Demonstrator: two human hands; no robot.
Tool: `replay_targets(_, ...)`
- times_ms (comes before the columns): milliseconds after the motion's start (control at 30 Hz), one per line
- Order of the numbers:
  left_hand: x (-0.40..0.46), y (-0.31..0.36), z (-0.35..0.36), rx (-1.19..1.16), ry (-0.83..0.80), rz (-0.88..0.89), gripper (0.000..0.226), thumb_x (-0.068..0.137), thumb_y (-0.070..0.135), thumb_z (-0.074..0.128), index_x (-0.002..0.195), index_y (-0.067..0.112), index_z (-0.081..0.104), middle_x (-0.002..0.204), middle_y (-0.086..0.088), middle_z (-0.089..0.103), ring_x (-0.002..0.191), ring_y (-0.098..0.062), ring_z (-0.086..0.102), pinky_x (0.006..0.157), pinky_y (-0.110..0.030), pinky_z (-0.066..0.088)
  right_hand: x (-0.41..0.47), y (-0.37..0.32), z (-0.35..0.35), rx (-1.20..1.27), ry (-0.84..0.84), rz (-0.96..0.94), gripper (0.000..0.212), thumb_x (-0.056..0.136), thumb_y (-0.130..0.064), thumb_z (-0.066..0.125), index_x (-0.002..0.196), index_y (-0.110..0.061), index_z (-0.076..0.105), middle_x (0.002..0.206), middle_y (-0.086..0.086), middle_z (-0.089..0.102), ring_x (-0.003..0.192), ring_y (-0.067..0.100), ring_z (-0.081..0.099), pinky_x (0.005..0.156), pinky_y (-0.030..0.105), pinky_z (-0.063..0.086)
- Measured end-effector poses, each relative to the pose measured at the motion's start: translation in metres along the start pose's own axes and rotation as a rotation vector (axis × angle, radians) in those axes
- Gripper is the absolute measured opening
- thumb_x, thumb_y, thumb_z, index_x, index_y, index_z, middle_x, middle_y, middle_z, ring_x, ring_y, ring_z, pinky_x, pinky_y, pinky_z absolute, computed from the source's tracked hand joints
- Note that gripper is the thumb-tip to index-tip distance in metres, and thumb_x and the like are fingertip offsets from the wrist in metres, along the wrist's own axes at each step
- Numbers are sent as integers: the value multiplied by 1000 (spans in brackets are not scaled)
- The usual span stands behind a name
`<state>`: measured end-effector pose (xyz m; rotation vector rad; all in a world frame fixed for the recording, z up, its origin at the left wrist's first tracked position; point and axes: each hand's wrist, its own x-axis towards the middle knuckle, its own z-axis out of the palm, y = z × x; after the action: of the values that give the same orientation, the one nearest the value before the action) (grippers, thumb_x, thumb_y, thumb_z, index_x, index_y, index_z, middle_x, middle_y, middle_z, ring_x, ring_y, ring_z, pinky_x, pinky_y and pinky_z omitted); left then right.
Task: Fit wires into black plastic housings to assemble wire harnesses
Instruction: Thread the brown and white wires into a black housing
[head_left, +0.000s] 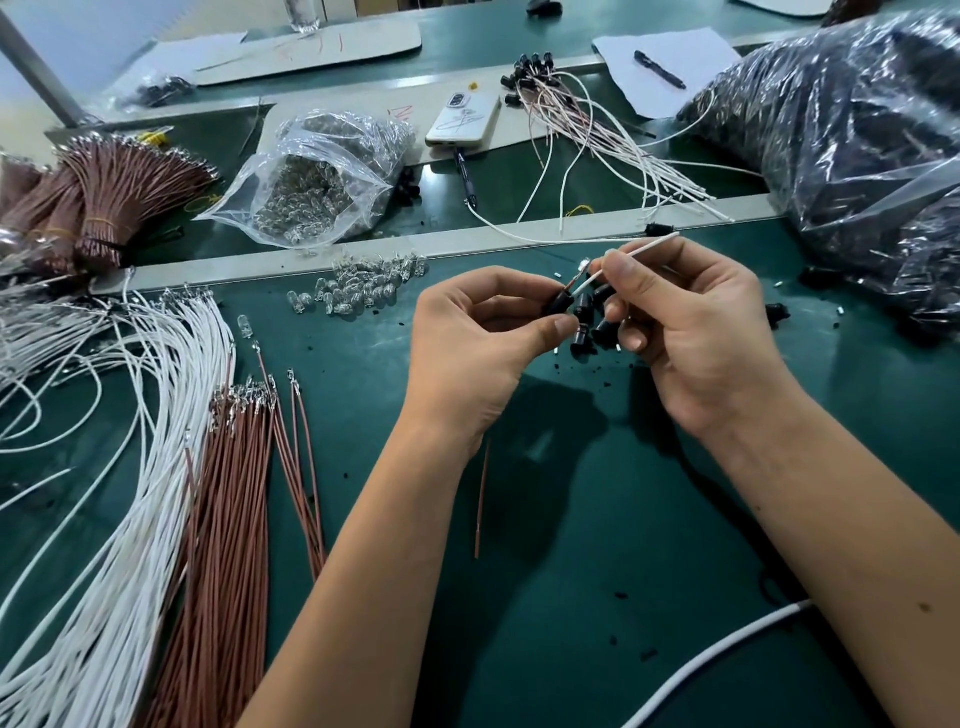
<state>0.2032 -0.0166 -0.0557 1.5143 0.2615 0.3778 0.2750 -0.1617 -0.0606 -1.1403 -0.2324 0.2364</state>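
Stock on the desk (571, 519) at far left is large: bound brown wire bundles (104, 208), then loose white wires (130, 415) and brown wires (234, 493), untouched. At centre, left hand (483, 353) pinches a black housing (557, 304); right hand (696, 332) pinches a white wire (641, 248) running into it, so this fit looks under way. Spare housings (584, 327) sit just beneath. Finished harnesses (582, 119) lie far back right, a small pile; most of the job seems left.
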Motion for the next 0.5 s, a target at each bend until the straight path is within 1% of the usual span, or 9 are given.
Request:
replay_targets(167, 0, -1, 0, 18, -2, 21, 21, 72, -7, 84, 85, 8, 76, 81, -8, 78, 73, -14, 71, 74, -26, 58, 1, 1, -1, 7, 9, 47, 19, 74, -18, 80, 84, -9, 67, 82, 7, 74, 55, 11, 55, 44, 18, 37)
replay_targets(300, 0, -1, 1, 4, 2, 40, 22, 72, -7, 84, 86, 8, 76, 79, -5, 78, 71, -11, 71, 72, -24, 57, 0, 2, 1, 44, -6, 77, 19, 70, -20, 81, 81, -10, 69, 81, 7, 72, 55, 10, 55, 43, 17, 37)
replay_targets(400, 0, 0, 0, -8, 15, 65, 23, 72, -8, 84, 85, 9, 76, 81, -5, 78, 73, -11, 71, 73, -23, 57, -1, 3, 2, -38, -16, 51, 19, 70, -20, 81, 80, -10, 69, 76, 3, 74, 53, 10, 56, 42, 18, 37)
replay_targets(500, 1, -1, -1, 14, 33, 87, 24, 72, -8, 84, 85, 10, 75, 82, -5, 78, 74, -13, 72, 75, -25, 59, -2, 2, 2, -95, -6, 7, 17, 73, -18, 83, 78, -11, 68, 73, 2, 73, 51, 11, 57, 41, 19, 37)
